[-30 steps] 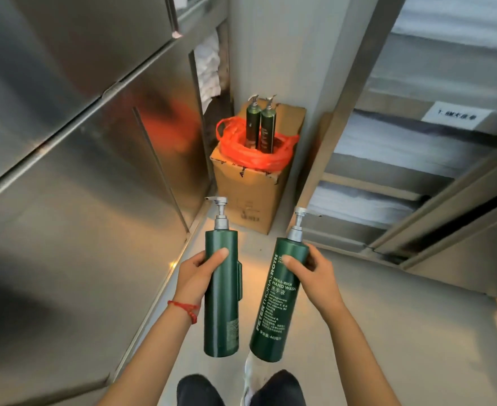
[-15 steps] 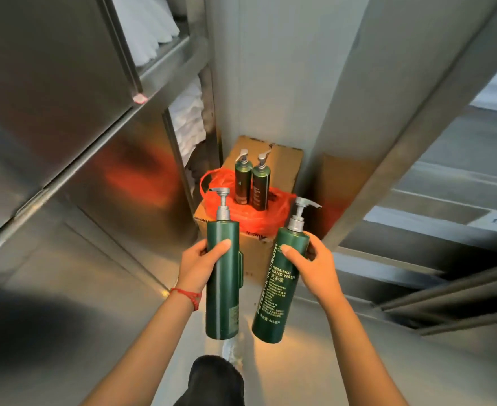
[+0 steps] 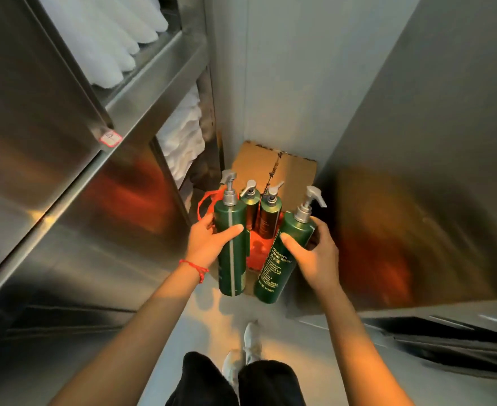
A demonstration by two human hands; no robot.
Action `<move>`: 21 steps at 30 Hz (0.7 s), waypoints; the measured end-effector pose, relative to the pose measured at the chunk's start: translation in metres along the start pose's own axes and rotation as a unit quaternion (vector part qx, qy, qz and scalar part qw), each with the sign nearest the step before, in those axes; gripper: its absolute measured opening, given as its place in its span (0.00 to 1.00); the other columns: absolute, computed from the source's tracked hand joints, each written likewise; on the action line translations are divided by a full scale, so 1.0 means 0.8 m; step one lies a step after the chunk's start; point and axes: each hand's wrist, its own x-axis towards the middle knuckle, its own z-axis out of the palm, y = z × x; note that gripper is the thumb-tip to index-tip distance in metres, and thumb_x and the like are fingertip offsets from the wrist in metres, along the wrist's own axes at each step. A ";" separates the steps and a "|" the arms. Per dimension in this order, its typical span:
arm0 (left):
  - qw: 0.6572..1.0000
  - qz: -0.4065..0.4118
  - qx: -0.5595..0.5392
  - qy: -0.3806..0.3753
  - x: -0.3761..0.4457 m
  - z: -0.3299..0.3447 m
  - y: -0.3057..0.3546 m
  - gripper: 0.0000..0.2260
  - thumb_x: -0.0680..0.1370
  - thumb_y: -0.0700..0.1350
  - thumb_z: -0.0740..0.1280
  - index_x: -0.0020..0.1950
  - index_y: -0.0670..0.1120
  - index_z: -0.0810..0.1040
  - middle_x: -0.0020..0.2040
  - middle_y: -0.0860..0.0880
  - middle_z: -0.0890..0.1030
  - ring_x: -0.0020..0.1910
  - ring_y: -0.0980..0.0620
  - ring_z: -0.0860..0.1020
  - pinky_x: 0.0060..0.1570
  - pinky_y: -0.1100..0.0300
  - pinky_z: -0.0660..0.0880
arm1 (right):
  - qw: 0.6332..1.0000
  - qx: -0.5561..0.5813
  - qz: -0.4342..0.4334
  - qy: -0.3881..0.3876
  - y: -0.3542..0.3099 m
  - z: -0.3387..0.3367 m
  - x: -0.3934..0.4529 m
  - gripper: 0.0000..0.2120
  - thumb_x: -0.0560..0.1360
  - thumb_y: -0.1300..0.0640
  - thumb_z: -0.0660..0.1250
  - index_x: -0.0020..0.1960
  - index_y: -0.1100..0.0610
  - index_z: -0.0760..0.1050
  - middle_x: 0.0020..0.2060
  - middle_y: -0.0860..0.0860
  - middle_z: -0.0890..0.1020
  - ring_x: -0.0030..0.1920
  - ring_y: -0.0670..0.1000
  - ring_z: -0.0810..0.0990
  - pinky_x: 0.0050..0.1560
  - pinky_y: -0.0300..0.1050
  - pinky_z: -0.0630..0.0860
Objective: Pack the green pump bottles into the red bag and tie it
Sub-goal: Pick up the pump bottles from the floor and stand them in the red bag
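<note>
My left hand [image 3: 207, 240] grips a tall green pump bottle [image 3: 232, 259], held upright. My right hand [image 3: 314, 253] grips a second green pump bottle [image 3: 282, 259] with white lettering, tilted a little to the right. Both hang just in front of and above the red bag [image 3: 256, 253], which lies open on a cardboard box [image 3: 288, 168]. Two smaller green pump bottles [image 3: 251, 209] [image 3: 269, 218] stand upright inside the bag, partly hidden behind the held ones.
Stainless steel shelving [image 3: 65, 200] with folded white towels [image 3: 182, 142] runs along the left. A steel cabinet wall [image 3: 417, 171] closes the right side. The box stands in a narrow corner against a grey wall [image 3: 285, 68]. My legs and white shoes [image 3: 250, 347] are below.
I have stepped closer to the box. Both hands have carried their bottles forward until they are right over the red bag.
</note>
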 end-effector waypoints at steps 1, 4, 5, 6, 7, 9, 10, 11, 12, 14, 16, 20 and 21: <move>1.000 -0.002 0.000 0.001 0.010 0.002 0.000 0.19 0.66 0.35 0.73 0.55 0.45 0.77 0.48 0.46 0.81 0.45 0.54 0.79 0.51 0.59 0.75 | 1.000 -0.002 0.000 0.001 0.001 0.003 0.009 0.24 0.64 0.54 0.76 0.58 0.50 0.71 0.48 0.44 0.78 0.46 0.35 0.75 0.47 0.32 0.69; 1.000 -0.001 0.004 0.002 0.033 0.006 -0.003 0.20 0.66 0.34 0.74 0.56 0.43 0.76 0.48 0.46 0.81 0.43 0.60 0.79 0.52 0.60 0.76 | 1.000 -0.006 -0.004 -0.003 0.004 0.009 0.032 0.27 0.64 0.54 0.75 0.60 0.52 0.70 0.51 0.45 0.78 0.48 0.41 0.76 0.50 0.36 0.70; 1.000 0.002 0.009 -0.005 0.041 0.007 -0.004 0.21 0.66 0.34 0.74 0.57 0.43 0.76 0.49 0.46 0.81 0.42 0.62 0.79 0.52 0.61 0.76 | 1.000 -0.010 -0.004 -0.004 0.006 0.011 0.039 0.28 0.64 0.54 0.76 0.61 0.53 0.70 0.52 0.45 0.78 0.50 0.43 0.76 0.51 0.36 0.70; 1.000 0.007 0.016 -0.014 0.049 0.007 -0.006 0.22 0.66 0.34 0.74 0.58 0.42 0.75 0.51 0.46 0.80 0.43 0.63 0.79 0.52 0.63 0.76 | 1.000 -0.012 -0.003 -0.003 0.008 0.014 0.045 0.28 0.64 0.55 0.76 0.61 0.53 0.69 0.52 0.46 0.78 0.51 0.44 0.76 0.51 0.36 0.71; 0.999 0.011 0.024 -0.024 0.057 0.007 -0.006 0.24 0.65 0.35 0.74 0.60 0.41 0.74 0.54 0.45 0.80 0.47 0.61 0.79 0.54 0.63 0.76 | 1.000 -0.013 -0.001 -0.001 0.012 0.016 0.051 0.28 0.64 0.55 0.76 0.61 0.53 0.69 0.52 0.46 0.78 0.51 0.44 0.76 0.51 0.37 0.71; 0.998 0.015 0.039 -0.037 0.072 0.007 -0.008 0.32 0.63 0.40 0.77 0.64 0.41 0.71 0.59 0.43 0.78 0.56 0.52 0.78 0.60 0.55 0.73 | 1.000 -0.022 0.003 0.004 0.021 0.022 0.061 0.30 0.64 0.55 0.76 0.62 0.52 0.69 0.53 0.46 0.78 0.52 0.44 0.77 0.54 0.39 0.71; 0.998 0.015 0.041 -0.042 0.080 0.007 -0.011 0.35 0.60 0.45 0.77 0.65 0.42 0.70 0.60 0.43 0.78 0.58 0.48 0.77 0.62 0.51 0.72 | 1.000 -0.029 0.005 0.007 0.026 0.025 0.065 0.30 0.63 0.55 0.76 0.62 0.52 0.68 0.54 0.46 0.78 0.53 0.44 0.77 0.54 0.39 0.71; 0.998 0.012 0.043 -0.049 0.087 0.008 -0.015 0.36 0.58 0.48 0.77 0.64 0.44 0.71 0.60 0.43 0.78 0.59 0.47 0.76 0.63 0.49 0.71 | 0.999 -0.036 0.006 0.010 0.031 0.029 0.069 0.31 0.63 0.55 0.77 0.62 0.52 0.68 0.54 0.47 0.79 0.53 0.44 0.77 0.55 0.39 0.71; 0.997 0.009 0.049 -0.060 0.095 0.008 -0.023 0.34 0.57 0.50 0.77 0.62 0.48 0.73 0.59 0.43 0.78 0.59 0.46 0.76 0.63 0.47 0.70 | 0.999 -0.043 0.009 0.013 0.035 0.033 0.073 0.31 0.63 0.55 0.77 0.62 0.53 0.68 0.55 0.48 0.79 0.53 0.44 0.77 0.54 0.39 0.71; 0.994 0.010 0.069 -0.081 0.107 0.009 -0.035 0.29 0.57 0.50 0.77 0.57 0.53 0.74 0.57 0.46 0.80 0.58 0.47 0.77 0.62 0.47 0.71 | 0.998 -0.052 0.022 0.024 0.044 0.042 0.079 0.31 0.63 0.56 0.77 0.62 0.53 0.68 0.56 0.50 0.79 0.53 0.44 0.77 0.53 0.37 0.71; 0.991 0.010 0.092 -0.099 0.115 0.010 -0.042 0.26 0.58 0.47 0.76 0.54 0.54 0.75 0.53 0.48 0.80 0.55 0.50 0.78 0.59 0.53 0.73 | 0.998 -0.053 0.033 0.032 0.052 0.052 0.080 0.30 0.63 0.57 0.77 0.61 0.53 0.69 0.55 0.50 0.79 0.51 0.42 0.77 0.51 0.34 0.71; 0.984 0.006 0.110 -0.142 0.138 0.010 -0.065 0.26 0.61 0.38 0.76 0.57 0.46 0.74 0.53 0.46 0.80 0.50 0.61 0.78 0.53 0.66 0.73 | 0.997 -0.041 0.047 0.044 0.072 0.069 0.083 0.28 0.63 0.59 0.76 0.60 0.52 0.69 0.52 0.48 0.79 0.50 0.42 0.77 0.47 0.30 0.70; 0.983 0.000 0.109 -0.151 0.142 0.009 -0.070 0.27 0.61 0.38 0.76 0.58 0.44 0.74 0.54 0.45 0.80 0.52 0.58 0.78 0.54 0.63 0.73 | 0.997 -0.037 0.047 0.046 0.077 0.072 0.083 0.29 0.63 0.59 0.76 0.60 0.52 0.69 0.52 0.47 0.79 0.50 0.42 0.77 0.47 0.30 0.70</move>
